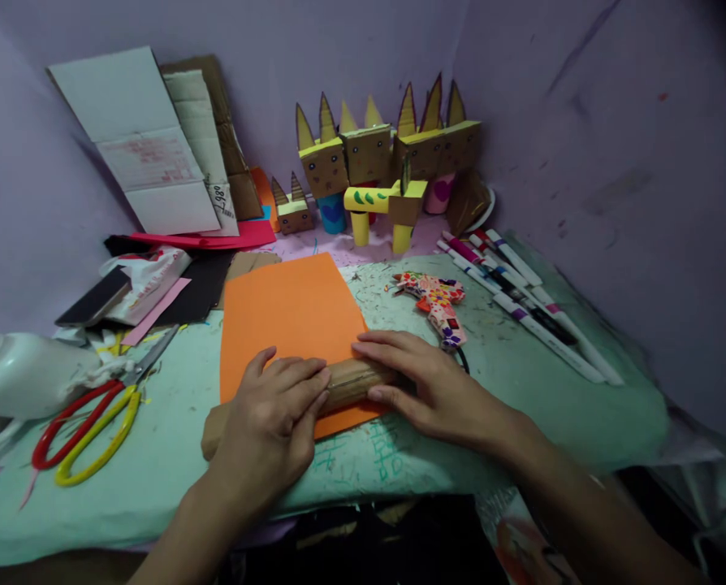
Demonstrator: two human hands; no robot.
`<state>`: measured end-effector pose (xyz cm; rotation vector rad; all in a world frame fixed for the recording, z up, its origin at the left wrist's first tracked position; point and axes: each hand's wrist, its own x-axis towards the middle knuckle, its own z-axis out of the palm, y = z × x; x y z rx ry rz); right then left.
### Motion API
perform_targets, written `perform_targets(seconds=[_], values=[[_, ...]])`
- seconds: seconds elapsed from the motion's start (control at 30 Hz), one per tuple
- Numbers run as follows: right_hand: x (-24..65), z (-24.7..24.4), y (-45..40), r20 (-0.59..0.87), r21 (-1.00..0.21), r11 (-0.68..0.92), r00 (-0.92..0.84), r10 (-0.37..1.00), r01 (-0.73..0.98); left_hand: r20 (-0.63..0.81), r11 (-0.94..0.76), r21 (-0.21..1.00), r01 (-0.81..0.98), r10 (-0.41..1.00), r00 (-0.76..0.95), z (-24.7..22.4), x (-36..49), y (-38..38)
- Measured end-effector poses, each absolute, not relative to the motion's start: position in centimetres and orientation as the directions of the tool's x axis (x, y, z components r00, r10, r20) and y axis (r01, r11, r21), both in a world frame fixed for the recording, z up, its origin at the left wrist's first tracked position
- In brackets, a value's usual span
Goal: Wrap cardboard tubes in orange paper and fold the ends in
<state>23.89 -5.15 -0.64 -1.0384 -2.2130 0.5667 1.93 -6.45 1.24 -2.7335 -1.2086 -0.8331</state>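
A brown cardboard tube [358, 383] lies across the lower part of an orange sheet [290, 309], its left end sticking out past the sheet's edge. Over the tube's middle, my left hand [271, 410] is closed, fingertips pressed on top and thumb alongside. My right hand [421, 382] grips the right end, with fingers over it and thumb on the near side. Parts of the tube are hidden under both hands. Just beyond my right hand rests a glue gun [439, 305] wrapped in floral patterned material.
Red-and-yellow-handled scissors [98, 431] and a white container [28, 374] are at left. Several markers [521, 309] lie at right. Cardboard animal figures [369, 154] stand along the wall, beside leaning cardboard panels [140, 146]. The green-covered table [399, 479] has its edge in front.
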Motion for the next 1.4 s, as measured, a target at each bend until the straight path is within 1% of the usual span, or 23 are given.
perform_targets(seconds=[0.07,0.1,0.13,0.17,0.27,0.4,0.53,0.63,0.73,0.8,0.87,0.97,1.1,1.17,1.33,1.4], values=[[23.7,-0.6,-5.6,0.43,-0.442,0.692,-0.542,0.722,0.572,0.486,-0.689,0.161,0.706,0.678,0.551,1.2,2.0,-6.6],[23.6,-0.6,-5.7,0.444,-0.369,0.725,-0.576,0.687,0.581,0.482,-0.687,0.159,0.709,0.681,0.551,1.2,2.1,-6.7],[23.5,-0.7,-5.9,0.439,-0.32,0.75,-0.611,0.659,0.579,0.48,-0.686,0.16,0.71,0.682,0.552,1.2,2.1,-6.7],[23.4,-0.8,-5.9,0.427,-0.295,0.767,-0.639,0.639,0.57,0.475,-0.683,0.162,0.712,0.687,0.55,1.1,2.2,-6.7],[23.4,-1.4,-5.8,0.398,-0.293,0.779,-0.671,0.626,0.554,0.459,-0.662,0.171,0.73,0.709,0.536,0.9,2.4,-6.8],[23.5,-1.9,-5.5,0.397,-0.301,0.785,-0.678,0.619,0.541,0.435,-0.656,0.181,0.733,0.722,0.539,0.8,2.4,-6.8],[23.6,-1.9,-5.5,0.379,-0.357,0.76,-0.66,0.649,0.543,0.439,-0.666,0.18,0.723,0.713,0.547,0.9,2.3,-6.8],[24.1,-1.3,-6.0,0.446,-0.439,0.727,-0.574,0.687,0.529,0.459,-0.681,0.173,0.711,0.695,0.554,1.1,2.2,-6.7],[25.2,-0.7,-7.0,0.556,-0.531,0.675,-0.391,0.734,0.512,0.475,-0.687,0.152,0.711,0.681,0.557,1.1,2.2,-6.6],[25.8,-0.7,-7.6,0.572,-0.548,0.657,-0.342,0.746,0.518,0.481,-0.691,0.153,0.707,0.677,0.557,1.0,2.1,-6.5],[26.2,-1.0,-8.0,0.538,-0.518,0.655,-0.386,0.749,0.55,0.488,-0.691,0.16,0.705,0.676,0.552,0.9,2.0,-6.4],[25.8,-1.5,-8.2,0.499,-0.433,0.671,-0.46,0.734,0.602,0.489,-0.687,0.167,0.708,0.681,0.545,1.0,2.0,-6.4],[24.7,-1.9,-7.8,0.529,-0.293,0.696,-0.495,0.689,0.656,0.469,-0.685,0.172,0.708,0.689,0.552,1.0,2.1,-6.5],[24.3,-2.1,-7.7,0.551,-0.245,0.685,-0.483,0.68,0.686,0.466,-0.685,0.171,0.708,0.69,0.555,1.0,2.1,-6.5],[23.6,-2.4,-7.8,0.576,-0.188,0.617,-0.423,0.699,0.764,0.44,-0.662,0.175,0.729,0.715,0.544,1.0,2.0,-6.4],[23.3,-2.6,-7.9,0.586,-0.226,0.585,-0.372,0.72,0.779,0.432,-0.656,0.188,0.731,0.724,0.538,1.1,2.0,-6.4]])
